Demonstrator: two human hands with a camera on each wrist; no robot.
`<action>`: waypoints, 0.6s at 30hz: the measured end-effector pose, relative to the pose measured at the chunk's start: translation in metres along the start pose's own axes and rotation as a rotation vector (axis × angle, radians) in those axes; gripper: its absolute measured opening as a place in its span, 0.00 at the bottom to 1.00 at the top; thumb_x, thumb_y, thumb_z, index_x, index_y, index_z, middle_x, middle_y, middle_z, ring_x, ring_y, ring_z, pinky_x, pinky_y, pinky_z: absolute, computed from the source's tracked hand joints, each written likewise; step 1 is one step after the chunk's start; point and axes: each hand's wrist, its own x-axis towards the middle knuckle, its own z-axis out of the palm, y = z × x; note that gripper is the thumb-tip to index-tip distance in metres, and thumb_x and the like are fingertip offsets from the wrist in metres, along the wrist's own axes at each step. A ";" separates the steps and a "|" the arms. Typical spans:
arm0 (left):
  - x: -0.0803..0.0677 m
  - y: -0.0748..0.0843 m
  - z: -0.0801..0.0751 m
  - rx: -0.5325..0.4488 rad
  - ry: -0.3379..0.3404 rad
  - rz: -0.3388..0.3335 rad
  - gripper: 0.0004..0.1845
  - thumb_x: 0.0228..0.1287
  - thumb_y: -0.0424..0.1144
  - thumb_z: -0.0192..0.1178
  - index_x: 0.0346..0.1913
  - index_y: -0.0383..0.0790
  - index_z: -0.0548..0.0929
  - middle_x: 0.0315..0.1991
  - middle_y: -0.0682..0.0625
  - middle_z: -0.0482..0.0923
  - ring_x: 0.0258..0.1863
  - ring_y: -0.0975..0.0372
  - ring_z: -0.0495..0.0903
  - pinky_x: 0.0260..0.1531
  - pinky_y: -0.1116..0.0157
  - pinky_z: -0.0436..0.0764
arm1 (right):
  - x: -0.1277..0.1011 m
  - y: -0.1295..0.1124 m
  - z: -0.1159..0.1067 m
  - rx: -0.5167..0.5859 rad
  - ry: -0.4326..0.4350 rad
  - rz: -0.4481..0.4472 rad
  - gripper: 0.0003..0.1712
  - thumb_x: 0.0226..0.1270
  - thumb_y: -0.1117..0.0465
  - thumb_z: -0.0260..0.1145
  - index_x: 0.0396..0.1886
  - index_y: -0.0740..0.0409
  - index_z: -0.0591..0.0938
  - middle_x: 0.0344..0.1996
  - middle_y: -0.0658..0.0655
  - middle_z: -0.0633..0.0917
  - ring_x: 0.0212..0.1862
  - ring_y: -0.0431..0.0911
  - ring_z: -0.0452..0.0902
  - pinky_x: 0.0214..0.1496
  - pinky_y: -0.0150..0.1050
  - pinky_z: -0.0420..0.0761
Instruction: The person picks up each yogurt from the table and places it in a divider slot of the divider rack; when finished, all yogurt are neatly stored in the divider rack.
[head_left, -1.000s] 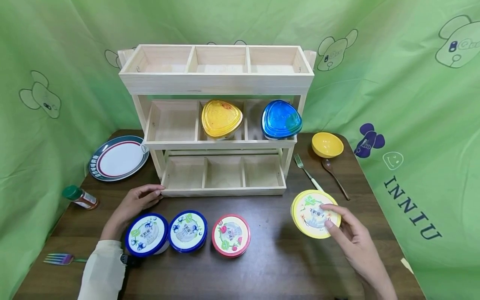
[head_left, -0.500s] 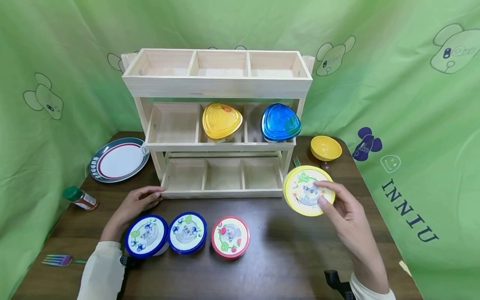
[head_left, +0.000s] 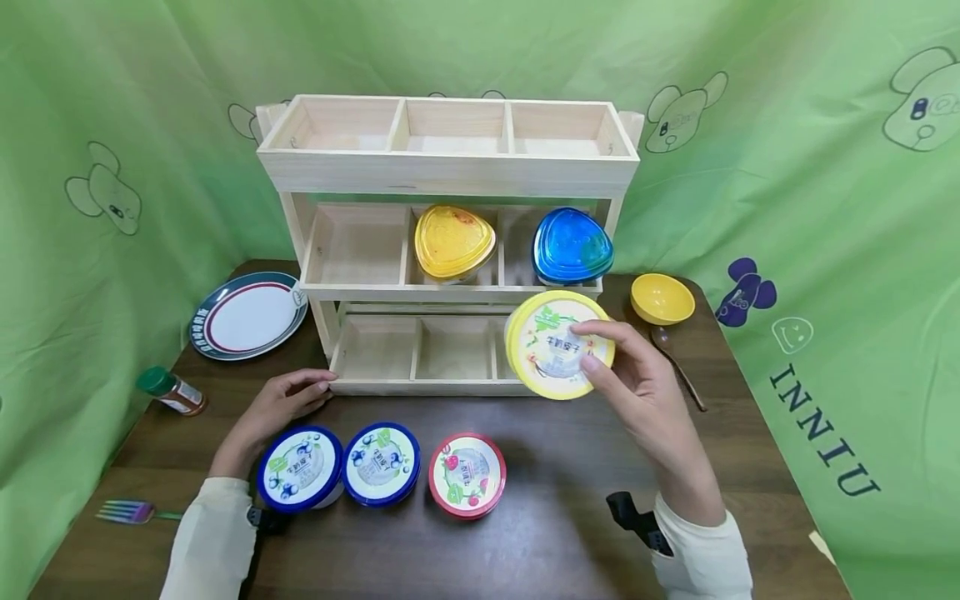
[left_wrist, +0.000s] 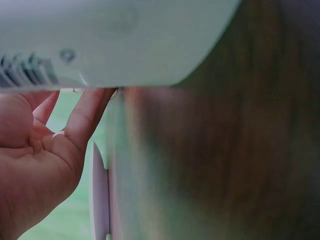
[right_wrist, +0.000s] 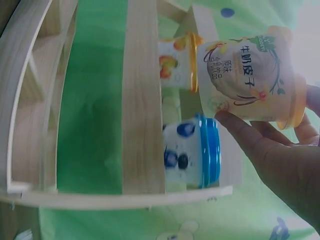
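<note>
My right hand (head_left: 660, 417) grips a round tub (head_left: 551, 337) with a yellow lid, thumb and fingers on its lid and side. It is held raised before the right part of the wooden rack (head_left: 450, 173), hiding much of the bottom tier's right compartment. In the right wrist view, the tub's printed side (right_wrist: 245, 75) shows, with the hand around its far end. My left hand (head_left: 281, 408) rests its fingertips at the bottom tier's front left corner. In the left wrist view, a white tub side with a barcode (left_wrist: 27, 70) covers the upper part.
Two blue-lidded tubs (head_left: 300, 468) and a red-lidded tub (head_left: 467, 475) stand in front. A yellow-lidded tub (head_left: 453, 242) and a blue-lidded one (head_left: 572, 246) sit in the middle tier. Around lie a plate (head_left: 251, 315), shaker bottle (head_left: 172, 392), fork (head_left: 135, 512), bowl (head_left: 662, 298), spoon (head_left: 678, 367).
My right hand has carried the yellow-lidded tub up and left, from over the table's right side to the front of the rack. The left hand stays at the rack's corner.
</note>
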 end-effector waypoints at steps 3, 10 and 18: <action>0.000 0.002 0.000 -0.004 0.003 0.000 0.23 0.87 0.38 0.56 0.72 0.25 0.76 0.72 0.28 0.73 0.57 0.71 0.84 0.60 0.64 0.85 | 0.010 -0.001 0.011 -0.004 -0.023 -0.020 0.19 0.80 0.74 0.61 0.67 0.65 0.81 0.59 0.63 0.80 0.51 0.52 0.81 0.50 0.31 0.89; -0.001 0.001 0.001 -0.011 0.007 -0.011 0.22 0.87 0.38 0.56 0.72 0.25 0.77 0.73 0.28 0.72 0.56 0.71 0.84 0.60 0.65 0.85 | 0.031 -0.010 0.040 0.049 -0.122 -0.054 0.20 0.80 0.73 0.63 0.67 0.66 0.80 0.61 0.62 0.80 0.52 0.56 0.80 0.50 0.35 0.90; 0.000 0.002 0.001 -0.011 0.005 -0.003 0.23 0.87 0.39 0.56 0.72 0.25 0.77 0.71 0.29 0.75 0.56 0.71 0.84 0.59 0.65 0.86 | 0.051 -0.025 0.080 0.103 -0.263 -0.128 0.19 0.80 0.69 0.65 0.67 0.65 0.82 0.64 0.60 0.80 0.51 0.55 0.83 0.48 0.36 0.90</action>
